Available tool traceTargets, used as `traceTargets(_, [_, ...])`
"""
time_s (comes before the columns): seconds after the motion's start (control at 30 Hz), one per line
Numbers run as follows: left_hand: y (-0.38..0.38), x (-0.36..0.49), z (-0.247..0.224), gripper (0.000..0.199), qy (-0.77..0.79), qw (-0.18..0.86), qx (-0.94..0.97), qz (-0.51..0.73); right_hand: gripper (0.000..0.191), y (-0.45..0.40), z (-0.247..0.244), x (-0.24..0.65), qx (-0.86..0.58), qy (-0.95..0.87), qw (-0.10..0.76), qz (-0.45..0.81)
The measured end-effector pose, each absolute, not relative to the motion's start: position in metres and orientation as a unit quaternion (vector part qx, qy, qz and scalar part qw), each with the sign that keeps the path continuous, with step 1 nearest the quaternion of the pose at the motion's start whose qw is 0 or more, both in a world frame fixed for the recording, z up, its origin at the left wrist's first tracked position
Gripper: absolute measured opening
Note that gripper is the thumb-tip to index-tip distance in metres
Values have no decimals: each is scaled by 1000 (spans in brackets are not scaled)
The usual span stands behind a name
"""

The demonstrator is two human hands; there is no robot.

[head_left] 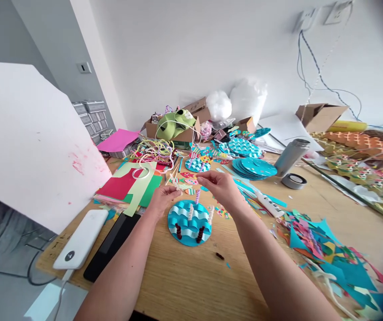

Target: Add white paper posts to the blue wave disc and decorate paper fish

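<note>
A round blue paper disc (pixel 189 234) with wavy light and dark blue strips lies on the wooden table, and several twisted pipe-cleaner posts in white, dark brown and lilac stand on it. Just beyond its left part, my left hand (pixel 164 199) is closed in a pinch; what lies between its fingertips is too small to name. My right hand (pixel 218 185) hovers above and right of the disc, thumb and fingertips pressed together, their content also unclear. Small patterned paper fish (pixel 190 181) lie behind the fingertips.
Glue tube (pixel 269 204), steel flask (pixel 292 157) and paper scraps (pixel 342 263) are on the right. A white power bank (pixel 81 239) and black tablet (pixel 111 245) lie at left. Behind are stacked blue discs (pixel 254 167), a finished-looking decorated disc (pixel 197 165) and pipe cleaners (pixel 154 154).
</note>
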State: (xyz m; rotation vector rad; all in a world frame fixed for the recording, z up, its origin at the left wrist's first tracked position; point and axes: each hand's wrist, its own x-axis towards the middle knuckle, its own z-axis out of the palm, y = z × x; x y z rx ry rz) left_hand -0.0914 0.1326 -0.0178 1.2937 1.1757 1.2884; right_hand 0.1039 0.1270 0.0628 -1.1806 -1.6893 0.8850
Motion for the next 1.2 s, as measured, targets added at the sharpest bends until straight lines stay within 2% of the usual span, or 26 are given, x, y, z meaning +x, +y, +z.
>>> traceTargets(0.27, [135, -92, -25, 25, 502, 459, 530, 507, 38, 130, 63, 110, -471, -692, 435, 333])
traceTargets(0.43, [136, -96, -25, 24, 527, 443, 543, 481, 35, 135, 58, 117, -468, -720, 406, 314])
traceTargets(0.8, [116, -124, 5, 18, 556, 470, 563, 391, 36, 138, 55, 124, -476, -734, 386, 292])
traceTargets(1.2, [102, -125, -23, 18, 578, 434, 574, 385, 41, 134, 58, 124, -472, -736, 388, 291])
